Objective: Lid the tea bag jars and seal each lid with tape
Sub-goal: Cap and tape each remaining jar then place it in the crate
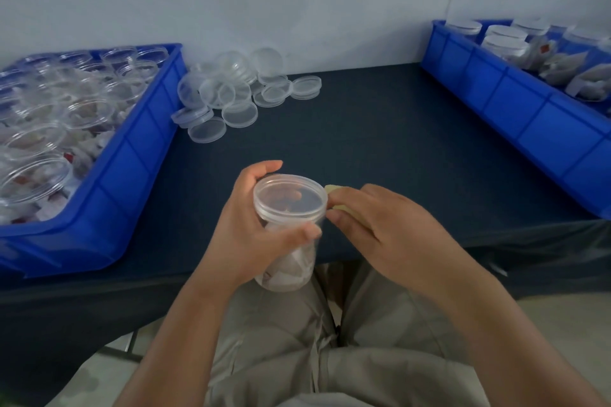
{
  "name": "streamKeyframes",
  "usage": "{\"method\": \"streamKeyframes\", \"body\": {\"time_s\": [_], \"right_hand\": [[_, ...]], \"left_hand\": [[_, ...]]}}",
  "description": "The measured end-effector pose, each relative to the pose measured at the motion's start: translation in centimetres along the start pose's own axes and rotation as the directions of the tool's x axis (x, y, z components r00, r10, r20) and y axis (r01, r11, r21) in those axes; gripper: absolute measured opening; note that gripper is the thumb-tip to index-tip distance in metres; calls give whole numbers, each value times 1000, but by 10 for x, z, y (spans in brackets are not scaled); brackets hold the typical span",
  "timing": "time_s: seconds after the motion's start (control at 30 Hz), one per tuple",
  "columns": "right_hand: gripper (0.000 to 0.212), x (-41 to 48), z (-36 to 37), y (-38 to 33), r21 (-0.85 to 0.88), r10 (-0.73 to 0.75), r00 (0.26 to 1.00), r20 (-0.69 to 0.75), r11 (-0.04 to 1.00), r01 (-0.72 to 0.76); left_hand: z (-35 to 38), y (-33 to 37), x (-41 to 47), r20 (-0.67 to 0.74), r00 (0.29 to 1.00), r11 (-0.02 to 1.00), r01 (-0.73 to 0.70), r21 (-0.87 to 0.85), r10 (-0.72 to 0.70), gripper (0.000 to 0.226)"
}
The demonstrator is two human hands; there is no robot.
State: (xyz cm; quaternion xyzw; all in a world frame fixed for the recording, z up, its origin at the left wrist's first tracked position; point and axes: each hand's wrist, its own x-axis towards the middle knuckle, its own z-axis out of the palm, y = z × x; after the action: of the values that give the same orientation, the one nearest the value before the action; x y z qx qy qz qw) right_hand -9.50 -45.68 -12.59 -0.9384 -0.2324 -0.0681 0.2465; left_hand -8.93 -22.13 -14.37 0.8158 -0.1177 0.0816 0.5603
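A dark blue table (380, 142) runs from the wall to the person's lap, with its middle left as working room. At each side sits a blue plastic bin. The left bin (132, 175) is crowded with open jars (33, 182) of tea bags, which looks like the supply waiting to be closed. The right bin (529, 122) holds lidded jars (504, 43) standing at its far end and some loose tea bags (588, 79), so it seems to be where finished work goes. Just beside the left bin's far corner lies a loose pile of clear lids (231, 96), near the open jars they belong to.

The two hands meet at the table's near edge, above the lap. The left hand (244, 228) wraps round the upper part of one clear jar (287, 271), thumb at the front and fingers at the back, probably to keep it steady and upright while the other hand works. White tea bags show through the jar's lower wall. Its clear lid (290, 198) is already on, sitting level on the rim.

The right hand (380, 225) touches the lid's right edge, its fingers closed on a small yellowish piece of tape (331, 188). I judge it is laying the tape across the seam between lid and jar. How much tape already sticks there is hidden by the fingers.
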Motion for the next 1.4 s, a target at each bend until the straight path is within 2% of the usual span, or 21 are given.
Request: {"method": "streamKeyframes", "body": {"time_s": [0.13,0.23,0.43,0.6,0.67,0.73,0.8,0.93,1.03,1.4], "right_hand": [[37,-1,5,-4,-12,19,998,-66,1000,-19],[34,-2,2,-4,5,31,998,-56,1000,-31],[26,-4,5,-7,127,22,999,-38,992,-17],[31,-2,1,-1,189,31,995,91,981,-48],[36,-3,-1,2,130,42,988,146,990,-62],[38,-5,-1,3,63,49,990,134,996,-58],[35,-5,1,2,-27,33,998,52,999,-31],[13,-7,11,-7,-133,25,992,-120,990,-41],[15,-8,16,-11,-156,73,981,-177,983,-101],[16,25,26,-16,-198,166,981,-103,963,-184]], "left_hand": [[4,4,-1,-47,999,996,-10,94,15,94],[7,4,-3,-109,992,993,-57,101,68,90],[16,3,-5,-161,982,992,-86,96,101,114],[21,1,-4,-233,967,991,-85,106,108,105],[19,-1,-4,-226,966,990,-100,103,121,103],[17,-1,-4,-214,968,987,-112,112,134,101],[18,0,-3,-206,967,982,-123,141,150,99],[22,4,-5,-222,962,965,-105,239,160,90],[24,7,-8,-238,956,943,-89,320,171,87],[10,15,-3,-227,912,783,-143,605,341,69]]}}
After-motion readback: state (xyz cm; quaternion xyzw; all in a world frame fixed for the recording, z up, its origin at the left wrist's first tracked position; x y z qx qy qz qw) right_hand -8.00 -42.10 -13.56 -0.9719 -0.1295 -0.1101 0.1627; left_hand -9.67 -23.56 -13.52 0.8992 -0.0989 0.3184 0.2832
